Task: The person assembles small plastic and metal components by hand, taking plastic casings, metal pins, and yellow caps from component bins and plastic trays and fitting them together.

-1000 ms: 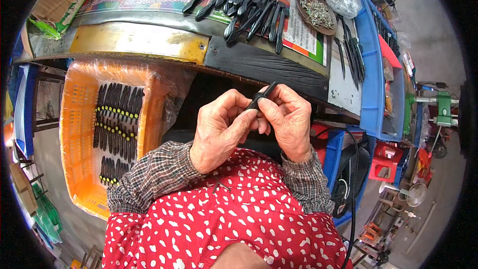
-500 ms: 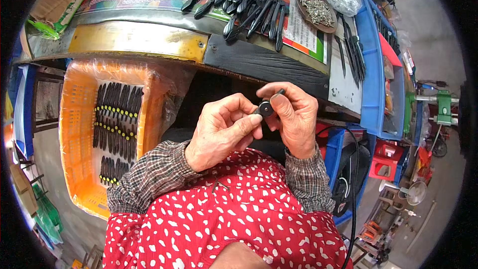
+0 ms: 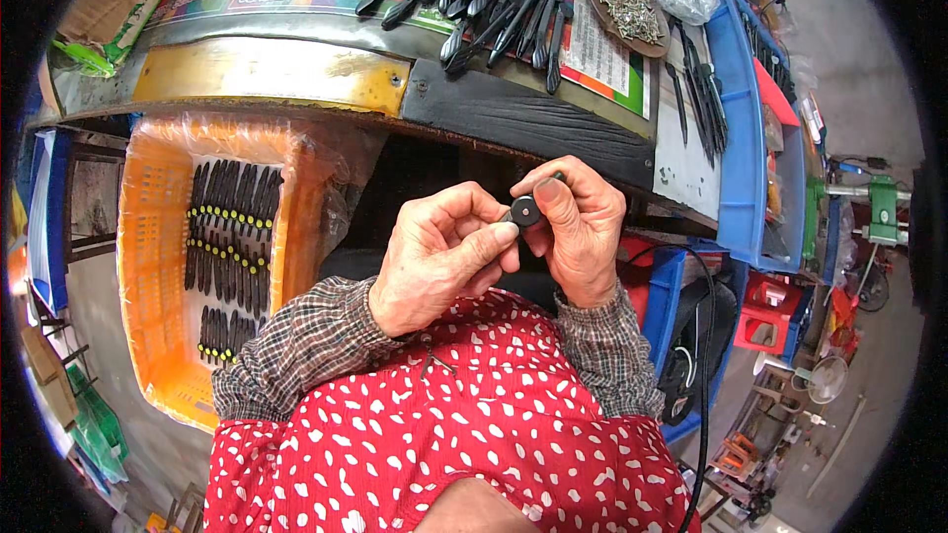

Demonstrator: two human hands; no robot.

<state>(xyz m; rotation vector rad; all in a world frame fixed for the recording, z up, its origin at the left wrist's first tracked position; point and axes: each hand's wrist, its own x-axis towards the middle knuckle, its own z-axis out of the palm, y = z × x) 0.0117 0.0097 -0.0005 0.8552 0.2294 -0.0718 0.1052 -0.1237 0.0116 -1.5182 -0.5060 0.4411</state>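
Above my lap, both hands meet at a small black part with a round disc-shaped end (image 3: 524, 210), which has a silver dot at its centre. My left hand (image 3: 434, 257) pinches it from the left between thumb and fingertips. From the right, the thumb and fingers of my right hand (image 3: 581, 227) close around its other side, where a short dark end pokes out above the thumb. Fingers cover most of the part. Beyond the hands, a pile of black handle-shaped pieces (image 3: 499, 0) lies on the bench, beside a brown bowl (image 3: 596, 20) of small silver metal pieces (image 3: 628, 14).
An orange plastic-lined basket (image 3: 148, 276) at left holds rows of black pieces with yellow-green dots (image 3: 232, 222). The bench edge (image 3: 523, 114) runs just beyond my hands. Right of it stand a blue tray (image 3: 741, 158) and more slim black pieces (image 3: 699, 99). A black cable (image 3: 705, 385) hangs near my right arm.
My right hand has shifted very slightly up and left, its grip kept. The silver dot at the disc's centre shows more brightly now. My left hand stays nearly still.
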